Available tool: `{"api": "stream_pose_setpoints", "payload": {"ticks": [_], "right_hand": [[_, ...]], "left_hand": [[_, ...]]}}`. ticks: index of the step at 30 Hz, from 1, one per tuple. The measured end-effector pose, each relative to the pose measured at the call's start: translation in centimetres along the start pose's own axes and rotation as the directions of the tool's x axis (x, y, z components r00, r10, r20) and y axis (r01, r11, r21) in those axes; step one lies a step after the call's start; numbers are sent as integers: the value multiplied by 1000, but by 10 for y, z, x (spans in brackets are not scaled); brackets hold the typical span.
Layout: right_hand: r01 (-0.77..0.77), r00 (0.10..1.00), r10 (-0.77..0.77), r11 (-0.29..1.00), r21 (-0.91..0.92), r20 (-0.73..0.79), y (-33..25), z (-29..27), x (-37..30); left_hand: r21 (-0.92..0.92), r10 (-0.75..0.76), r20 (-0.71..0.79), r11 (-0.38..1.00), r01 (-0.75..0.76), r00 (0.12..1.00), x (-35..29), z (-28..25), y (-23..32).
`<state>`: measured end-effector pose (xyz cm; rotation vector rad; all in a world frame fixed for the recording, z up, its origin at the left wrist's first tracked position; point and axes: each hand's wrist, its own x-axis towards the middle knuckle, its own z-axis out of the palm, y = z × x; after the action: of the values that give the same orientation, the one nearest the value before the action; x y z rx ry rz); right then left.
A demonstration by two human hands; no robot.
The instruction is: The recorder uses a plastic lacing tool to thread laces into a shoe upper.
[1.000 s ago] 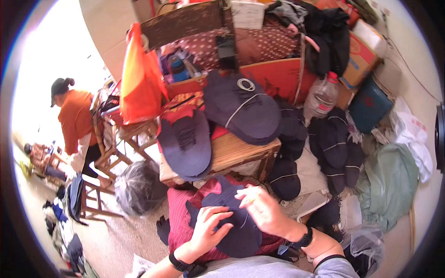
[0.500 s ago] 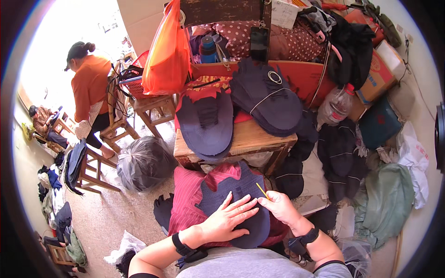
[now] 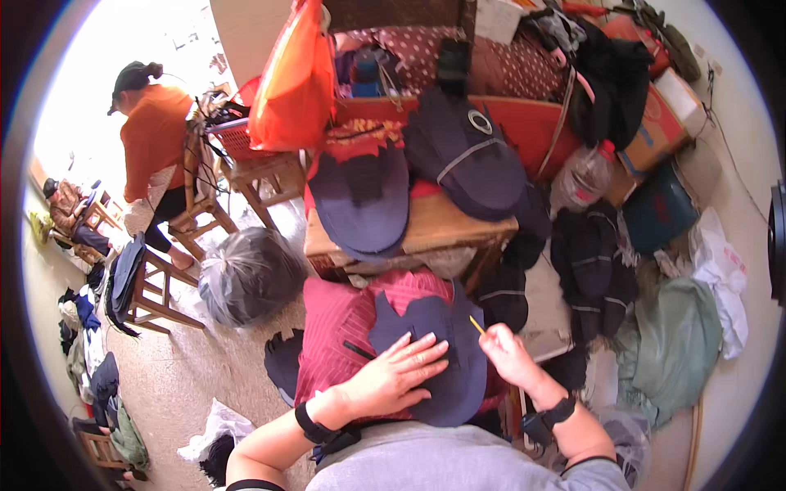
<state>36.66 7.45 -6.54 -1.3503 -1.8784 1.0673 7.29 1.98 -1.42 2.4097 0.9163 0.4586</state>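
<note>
Your left hand (image 3: 391, 378) lies flat on fabric piece (image 3: 434, 360) in your lap; your right hand (image 3: 509, 353) just right of it, pinching thin stick (image 3: 476, 325). Wooden table (image 3: 434, 229) ahead carries 2 cap-shaped stacks (image 3: 364, 200). Filled bag (image 3: 246, 274) left of table. Water bottle (image 3: 581, 176) right of table. Person (image 3: 151, 139) stands far left.

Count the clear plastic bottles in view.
1: a clear plastic bottle with a red cap stands right of the wooden table, among dark clothes. Others may be hidden in the clutter.
</note>
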Motion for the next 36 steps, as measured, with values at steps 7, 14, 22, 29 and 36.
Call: {"api": "stream_pose_setpoints", "payload": {"ticks": [7,14,22,29,36], "right_hand": [[122,988,-111,988,-92,111,-48,-29,24],[67,956,-98,991,119,277,-13,-31,62],[76,857,-141,986,148,496,-37,-6,82],[-317,881,125,871,374,456,-27,-8,78],[-307,884,66,829,467,464,-53,12,75]], "left_hand": [[-2,-70,-121,998,70,990,0,-4,5],[85,-122,-42,988,126,992,8,-11,10],[3,-171,-96,985,172,981,7,-7,8],[-97,-207,-309,978,186,928,15,-5,-7],[-110,-308,-407,951,289,860,43,-6,-32]]}}
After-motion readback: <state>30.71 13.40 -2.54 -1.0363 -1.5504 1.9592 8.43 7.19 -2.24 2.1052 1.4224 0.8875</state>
